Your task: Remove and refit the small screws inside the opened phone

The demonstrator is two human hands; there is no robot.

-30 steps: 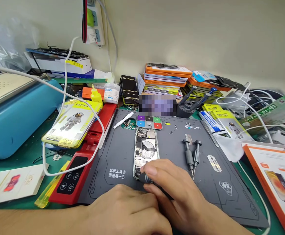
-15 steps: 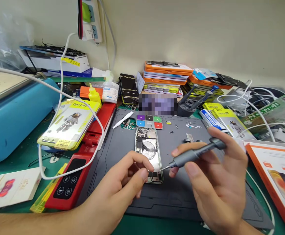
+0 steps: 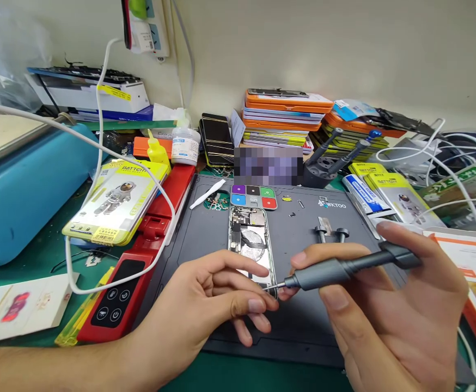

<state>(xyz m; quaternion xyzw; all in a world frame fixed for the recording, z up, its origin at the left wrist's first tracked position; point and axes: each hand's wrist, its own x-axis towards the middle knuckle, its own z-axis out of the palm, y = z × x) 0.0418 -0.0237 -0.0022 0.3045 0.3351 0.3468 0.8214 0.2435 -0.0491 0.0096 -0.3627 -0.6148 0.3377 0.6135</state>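
Observation:
My right hand point(image 3: 401, 305) grips a grey screwdriver point(image 3: 323, 275), its thin shaft pointing left. The tip of that shaft reaches the fingers of my left hand point(image 3: 217, 299). My left fingers are loosely stretched and apart, with the thumb below them; whether they touch the tip is hard to tell. Beneath both hands lies an opened phone point(image 3: 251, 246), its inner board and a round coil showing. Its lower end is partly covered by my left fingers. The phone rests on a dark grey work mat point(image 3: 295, 337).
Beyond the phone lies a coloured tray point(image 3: 253, 197), with a white pry tool point(image 3: 207, 194) to its left. Two more screwdrivers point(image 3: 331, 233) lie on the mat. A screwdriver stand point(image 3: 323, 173) is behind. Battery packs point(image 3: 113, 201) and a red device point(image 3: 113, 310) are left; a white cable point(image 3: 140, 283) loops over.
My left fingers have stretched out and moved right, around the screwdriver tip. My right hand and the screwdriver have shifted right and slightly down, and the view has shifted a little.

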